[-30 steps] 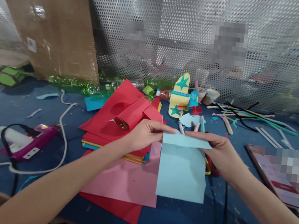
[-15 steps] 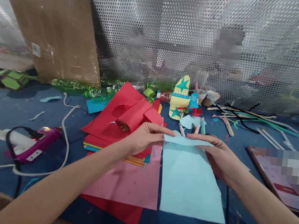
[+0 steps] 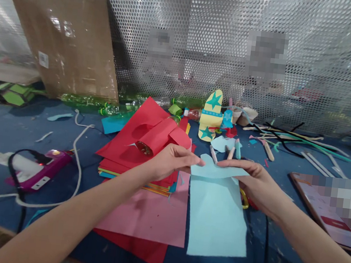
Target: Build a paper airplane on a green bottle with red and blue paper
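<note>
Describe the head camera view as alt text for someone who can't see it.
Left hand and right hand hold the folded top of a light blue paper sheet over a cluttered blue table. Left of it lie red paper sheets; behind stands a yellow cutout with teal stars.

Looks like smooth, matt paper in the light blue sheet (image 3: 218, 216), glossy clear plastic in the green bottle (image 3: 82, 100), shiny-taped cardboard in the brown panel (image 3: 66, 47), perforated metal in the screen (image 3: 218, 31)

The light blue paper (image 3: 219, 216) has swung left at its lower right, uncovering a yellow loop (image 3: 246, 202).
</note>
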A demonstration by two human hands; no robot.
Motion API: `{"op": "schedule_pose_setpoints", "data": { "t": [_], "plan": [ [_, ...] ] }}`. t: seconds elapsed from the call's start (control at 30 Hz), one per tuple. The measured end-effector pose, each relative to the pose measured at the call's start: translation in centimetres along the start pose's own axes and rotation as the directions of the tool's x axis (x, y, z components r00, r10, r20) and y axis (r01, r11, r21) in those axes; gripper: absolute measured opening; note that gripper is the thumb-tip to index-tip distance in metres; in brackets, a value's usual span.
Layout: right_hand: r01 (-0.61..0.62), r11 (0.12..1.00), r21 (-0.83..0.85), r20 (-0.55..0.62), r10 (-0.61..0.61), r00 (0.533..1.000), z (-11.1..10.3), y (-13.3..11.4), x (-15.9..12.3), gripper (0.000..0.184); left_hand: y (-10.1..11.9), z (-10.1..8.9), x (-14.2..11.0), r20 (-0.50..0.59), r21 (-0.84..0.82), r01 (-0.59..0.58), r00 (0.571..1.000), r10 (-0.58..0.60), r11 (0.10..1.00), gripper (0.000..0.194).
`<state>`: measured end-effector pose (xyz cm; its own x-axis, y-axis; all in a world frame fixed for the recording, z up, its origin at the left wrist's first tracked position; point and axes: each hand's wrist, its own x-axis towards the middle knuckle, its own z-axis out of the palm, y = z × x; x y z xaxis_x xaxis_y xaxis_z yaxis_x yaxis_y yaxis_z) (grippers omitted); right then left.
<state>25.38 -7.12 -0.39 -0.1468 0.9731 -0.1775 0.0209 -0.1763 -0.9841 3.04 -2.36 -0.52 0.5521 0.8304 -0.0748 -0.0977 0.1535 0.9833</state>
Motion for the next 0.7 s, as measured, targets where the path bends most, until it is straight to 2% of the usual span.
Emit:
{"op": "schedule_pose_setpoints", "data": {
  "t": [0.07,0.17,0.23,0.3,0.37,0.43,0.53,0.7],
  "plan": [
    [0.04,0.996,-0.082,0.066,-0.035,0.997,-0.5,-0.2,0.1,0.027,0.0,-0.1,0.2,-0.01,0.112,-0.027,1.0,0.028,0.993,0.007],
    [0.087,0.992,-0.089,0.186,-0.069,0.98,-0.8,-0.7,0.1,0.044,-0.3,-0.1,0.4,0.036,0.229,-0.067,0.998,0.06,0.971,0.011],
    [0.106,0.986,-0.126,0.182,-0.082,0.98,-0.7,-1.1,-0.1,0.051,-0.5,0.0,0.4,0.077,0.26,-0.098,0.994,0.081,0.961,0.021],
    [0.118,0.95,-0.29,0.128,-0.084,0.988,-0.4,-1.5,-0.4,0.047,-0.5,0.3,0.1,0.115,0.289,-0.12,0.989,0.09,0.95,0.034],
    [0.15,0.861,-0.485,0.121,-0.104,0.987,0.1,-1.8,-0.8,0.039,-0.5,0.8,-0.3,0.14,0.336,-0.137,0.986,0.095,0.932,0.042],
    [0.195,0.764,-0.614,0.145,-0.134,0.98,0.6,-1.9,-1.2,0.032,-0.3,1.4,-0.8,0.152,0.399,-0.163,0.982,0.111,0.902,0.043],
    [0.239,0.694,-0.68,0.148,-0.189,0.971,1.3,-1.9,-1.7,0.024,-0.1,2.1,-1.4,0.177,0.479,-0.204,0.975,0.133,0.854,0.04],
    [0.249,0.675,-0.695,0.082,-0.27,0.959,1.8,-2.0,-2.5,0.019,0.2,2.6,-1.9,0.166,0.514,-0.268,0.963,0.212,0.815,0.036]
  ]
}}
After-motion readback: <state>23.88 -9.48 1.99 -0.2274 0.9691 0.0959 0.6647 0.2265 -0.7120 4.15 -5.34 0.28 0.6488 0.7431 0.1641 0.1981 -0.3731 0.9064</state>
